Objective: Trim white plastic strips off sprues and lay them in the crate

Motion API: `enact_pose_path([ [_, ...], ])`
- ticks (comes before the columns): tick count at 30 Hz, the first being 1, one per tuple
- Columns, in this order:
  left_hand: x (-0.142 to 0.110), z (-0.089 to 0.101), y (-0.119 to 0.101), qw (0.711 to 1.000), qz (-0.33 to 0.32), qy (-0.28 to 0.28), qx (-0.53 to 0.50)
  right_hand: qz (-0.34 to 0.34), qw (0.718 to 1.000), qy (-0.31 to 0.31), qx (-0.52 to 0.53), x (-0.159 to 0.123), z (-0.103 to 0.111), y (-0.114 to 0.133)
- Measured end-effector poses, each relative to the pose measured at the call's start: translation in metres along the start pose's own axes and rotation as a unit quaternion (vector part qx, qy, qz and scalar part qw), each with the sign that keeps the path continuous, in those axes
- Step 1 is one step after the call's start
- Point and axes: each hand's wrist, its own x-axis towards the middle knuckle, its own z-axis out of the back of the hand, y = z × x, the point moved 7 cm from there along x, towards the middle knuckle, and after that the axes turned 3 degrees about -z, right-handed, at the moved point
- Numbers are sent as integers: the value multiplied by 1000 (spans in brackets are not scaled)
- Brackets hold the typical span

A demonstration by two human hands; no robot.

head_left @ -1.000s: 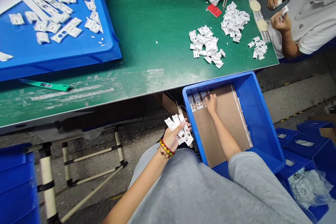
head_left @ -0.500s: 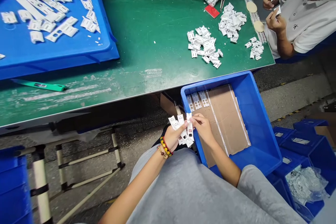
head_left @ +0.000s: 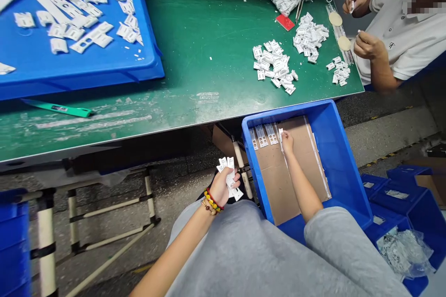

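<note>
The left hand (head_left: 220, 188) has its grip closed around several strips (head_left: 230, 163) outside the bin (head_left: 346, 176); the right hand (head_left: 288, 143) pinches one strip (head_left: 281, 133) inside, over cardboard (head_left: 275, 190), beside a laid row (head_left: 261, 136).

Workshop, green workbench (head_left: 188, 41), heaped plastic parts (head_left: 275, 65)

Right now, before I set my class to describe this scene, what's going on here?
A person's left hand holds a few white strips beside a blue box. The right hand has another strip at the cardboard inside the box, next to a row of strips; whether it has been set down is hard to tell. At the end of the green table, a co-worker holds a small white piece.
</note>
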Motion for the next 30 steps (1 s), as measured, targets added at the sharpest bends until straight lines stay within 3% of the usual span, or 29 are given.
enact_pose_path([
  [5,-5,-2,7,1000,12,5,15,28,996,3,-87,43,-9,-13],
  [13,-7,3,4,998,35,-16,49,94,978,9,-185,66,-16,-16],
  [25,-2,3,2,999,19,-22,38,155,953,-8,-259,37,-18,-1],
  [30,-1,-5,1,999,18,-15,37,159,959,-18,-234,30,-18,25],
])
